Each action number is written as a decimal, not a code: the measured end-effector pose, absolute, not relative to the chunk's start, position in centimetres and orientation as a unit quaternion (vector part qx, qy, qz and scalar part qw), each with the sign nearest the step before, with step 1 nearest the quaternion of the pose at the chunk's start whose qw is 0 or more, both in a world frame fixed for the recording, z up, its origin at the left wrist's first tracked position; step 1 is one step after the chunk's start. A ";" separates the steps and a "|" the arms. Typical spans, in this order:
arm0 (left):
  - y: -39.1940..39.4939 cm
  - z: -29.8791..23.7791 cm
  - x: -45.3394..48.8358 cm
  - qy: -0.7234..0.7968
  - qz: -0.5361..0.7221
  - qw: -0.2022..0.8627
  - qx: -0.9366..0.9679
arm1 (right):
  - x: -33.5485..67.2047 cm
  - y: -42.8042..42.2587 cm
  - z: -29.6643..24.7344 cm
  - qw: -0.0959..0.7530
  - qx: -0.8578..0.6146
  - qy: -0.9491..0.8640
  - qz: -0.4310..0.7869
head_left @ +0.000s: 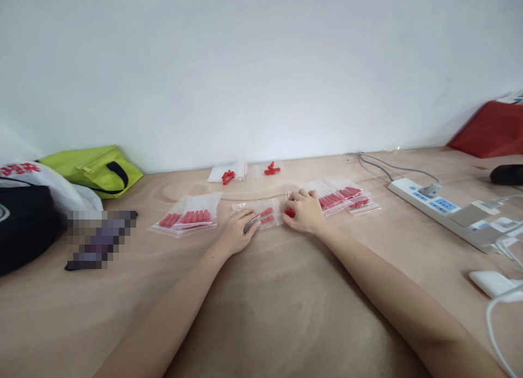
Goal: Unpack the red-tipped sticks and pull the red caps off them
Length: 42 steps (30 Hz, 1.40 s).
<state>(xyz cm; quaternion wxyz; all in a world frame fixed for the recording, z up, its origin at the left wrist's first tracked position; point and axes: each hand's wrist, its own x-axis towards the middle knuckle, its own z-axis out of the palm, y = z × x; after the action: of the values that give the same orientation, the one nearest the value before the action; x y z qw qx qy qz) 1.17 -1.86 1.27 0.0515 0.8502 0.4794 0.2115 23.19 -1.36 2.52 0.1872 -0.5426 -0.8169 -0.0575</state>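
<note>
My left hand rests on the left end of a clear bag; beside its fingers is a slim grey thing, and I cannot tell if they grip it. Two red pieces in the bag lie between my hands. My right hand has fingers bent down, grip unclear to me, close to fuller bags.

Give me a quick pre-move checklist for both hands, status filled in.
1. Left hand holds slim metallic object: ok, between thumb and fingers.
2. Red piece at right hand fully visible: not ok, partly covered.
3. Right-hand grip on it: cannot tell.
4. Two red pieces between the hands inside the clear bag: cannot tell, may lie on top.
5. Right forearm apart from power strip: ok.
</note>
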 end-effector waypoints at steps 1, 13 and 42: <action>-1.9 1.3 1.2 0.480 0.211 0.048 0.850 | 23.3 -1.3 2.5 0.185 -0.543 -0.817 -0.061; -2.0 1.3 1.2 0.471 0.204 0.048 0.857 | 22.7 -0.7 1.8 0.274 -0.494 -0.824 0.047; -1.9 1.3 1.1 0.478 0.209 0.076 0.850 | 22.8 -1.0 2.5 0.260 -0.448 -0.825 0.228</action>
<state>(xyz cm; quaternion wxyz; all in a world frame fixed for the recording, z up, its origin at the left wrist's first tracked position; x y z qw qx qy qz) 1.15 -1.85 1.27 0.0763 0.8496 0.4780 0.2093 22.78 -0.99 2.51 0.2597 -0.4477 -0.8246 0.2284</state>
